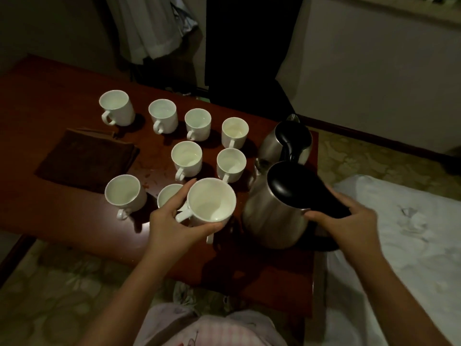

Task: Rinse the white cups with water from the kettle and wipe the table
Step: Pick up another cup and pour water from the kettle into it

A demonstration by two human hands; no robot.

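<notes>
A low, glossy reddish-brown wooden table (62, 101) carries smooth white glazed ceramic cups, cylindrical with small loop handles: nine can be counted, eight standing on the wood and one lifted. The left hand (172, 221) curls round the lifted white cup (211, 201), thumb and fingers against its wall, holding it just above the table's near edge, its mouth facing up; a pale sheen lies inside but whether it holds water cannot be told. The other cups, such as the far-left cup (116, 107), show similar pale interiors. Two rounded brushed-steel kettles with black plastic lids and handles stand at the table's right end. The right hand (349, 221) grips the black handle of the nearer steel kettle (277, 211); the farther steel kettle (287, 141) stands just behind it. A dark brown folded cloth (87, 158), soft and matte, lies flat on the left
</notes>
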